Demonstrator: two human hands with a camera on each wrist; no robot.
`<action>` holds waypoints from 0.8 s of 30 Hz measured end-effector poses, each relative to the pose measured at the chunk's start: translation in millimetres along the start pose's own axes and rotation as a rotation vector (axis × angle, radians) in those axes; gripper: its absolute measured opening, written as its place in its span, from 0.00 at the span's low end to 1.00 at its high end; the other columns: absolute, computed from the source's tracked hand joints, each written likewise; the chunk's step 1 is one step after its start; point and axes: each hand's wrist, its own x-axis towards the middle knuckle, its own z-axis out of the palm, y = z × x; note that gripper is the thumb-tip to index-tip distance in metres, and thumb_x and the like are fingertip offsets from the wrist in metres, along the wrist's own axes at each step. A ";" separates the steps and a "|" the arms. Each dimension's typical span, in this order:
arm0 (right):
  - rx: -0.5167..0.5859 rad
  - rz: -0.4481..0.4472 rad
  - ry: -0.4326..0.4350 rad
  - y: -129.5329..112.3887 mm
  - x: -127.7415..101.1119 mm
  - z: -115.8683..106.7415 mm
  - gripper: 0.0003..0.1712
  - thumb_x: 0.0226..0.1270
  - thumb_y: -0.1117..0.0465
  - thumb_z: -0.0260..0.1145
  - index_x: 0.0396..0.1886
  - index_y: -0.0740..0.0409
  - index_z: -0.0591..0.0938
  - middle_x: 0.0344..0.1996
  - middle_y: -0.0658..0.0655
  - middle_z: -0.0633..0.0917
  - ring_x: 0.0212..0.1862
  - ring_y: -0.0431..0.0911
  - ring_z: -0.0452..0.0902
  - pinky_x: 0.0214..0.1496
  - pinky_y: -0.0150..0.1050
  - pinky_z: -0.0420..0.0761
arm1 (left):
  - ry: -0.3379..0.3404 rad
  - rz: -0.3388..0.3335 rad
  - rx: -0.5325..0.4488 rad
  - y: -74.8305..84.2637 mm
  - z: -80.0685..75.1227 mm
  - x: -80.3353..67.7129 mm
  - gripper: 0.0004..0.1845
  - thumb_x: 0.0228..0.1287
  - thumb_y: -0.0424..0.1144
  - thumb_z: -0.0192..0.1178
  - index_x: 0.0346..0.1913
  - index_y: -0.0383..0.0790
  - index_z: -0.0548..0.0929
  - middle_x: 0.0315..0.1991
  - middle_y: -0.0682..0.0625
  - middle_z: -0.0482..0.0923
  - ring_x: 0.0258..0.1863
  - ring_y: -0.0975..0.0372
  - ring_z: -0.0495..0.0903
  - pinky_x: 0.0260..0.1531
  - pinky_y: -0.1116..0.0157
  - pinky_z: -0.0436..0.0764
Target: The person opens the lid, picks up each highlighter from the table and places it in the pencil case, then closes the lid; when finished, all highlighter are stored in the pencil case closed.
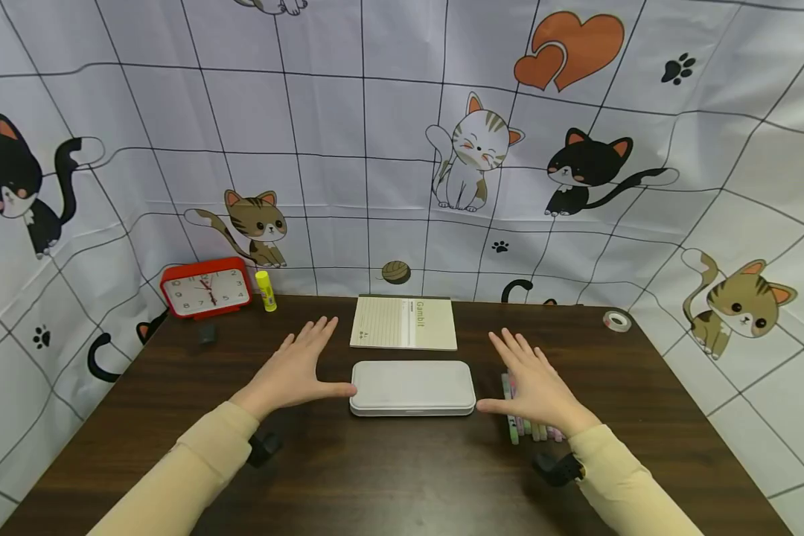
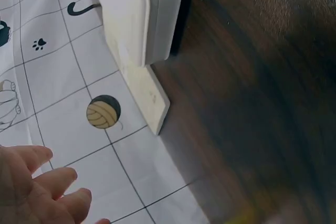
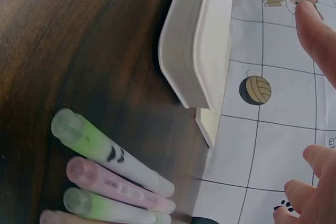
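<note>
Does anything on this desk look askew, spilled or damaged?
Nothing stands out. The white case lies closed and square to the table edge, the notebook flat behind it, the pens in a tidy row. The left hand and right hand are open on either side of it.

Both hands (image 1: 295, 368) (image 1: 539, 387) flat, fingers spread.

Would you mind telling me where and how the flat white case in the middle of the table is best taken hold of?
Probably by its two short ends, one hand from each side. The white case lies flat and long crosswise, and the left hand and right hand already flank it with open fingers. Its rounded corners give thumbs purchase.
</note>
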 end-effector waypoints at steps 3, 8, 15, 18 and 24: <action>0.011 -0.007 -0.001 -1.9 2.0 3.6 0.65 0.46 0.32 0.70 0.76 0.53 0.49 0.75 0.62 0.49 0.74 0.60 0.42 0.70 0.62 0.46 | -0.017 0.001 -0.050 -0.1 4.6 2.1 0.61 0.44 0.68 0.67 0.75 0.39 0.50 0.73 0.38 0.52 0.72 0.44 0.50 0.67 0.41 0.50; 0.069 -0.023 0.007 -4.2 5.1 10.4 0.65 0.46 0.32 0.71 0.76 0.57 0.51 0.74 0.62 0.51 0.74 0.61 0.43 0.70 0.61 0.49 | -0.078 -0.016 -0.121 0.0 14.1 6.1 0.61 0.44 0.63 0.71 0.75 0.41 0.49 0.72 0.35 0.54 0.71 0.43 0.54 0.65 0.42 0.56; 0.121 -0.042 0.007 -5.1 12.3 22.6 0.65 0.46 0.35 0.73 0.75 0.61 0.52 0.74 0.62 0.53 0.74 0.60 0.45 0.71 0.59 0.51 | -0.120 -0.004 -0.177 1.0 27.8 13.5 0.61 0.43 0.61 0.73 0.75 0.41 0.50 0.70 0.36 0.58 0.65 0.44 0.65 0.61 0.46 0.66; 0.136 -0.046 0.005 -6.1 14.9 27.5 0.64 0.46 0.36 0.73 0.75 0.61 0.53 0.74 0.62 0.54 0.74 0.60 0.46 0.70 0.59 0.53 | -0.136 0.010 -0.188 1.0 35.6 17.0 0.61 0.42 0.62 0.72 0.75 0.40 0.51 0.70 0.38 0.61 0.64 0.46 0.69 0.60 0.49 0.70; 0.164 -0.043 -0.007 -11.2 21.4 36.9 0.63 0.46 0.36 0.74 0.74 0.61 0.54 0.73 0.62 0.56 0.74 0.59 0.48 0.68 0.58 0.58 | -0.185 0.017 -0.186 -0.9 46.6 22.4 0.61 0.40 0.63 0.73 0.74 0.38 0.54 0.70 0.39 0.61 0.66 0.48 0.65 0.62 0.51 0.67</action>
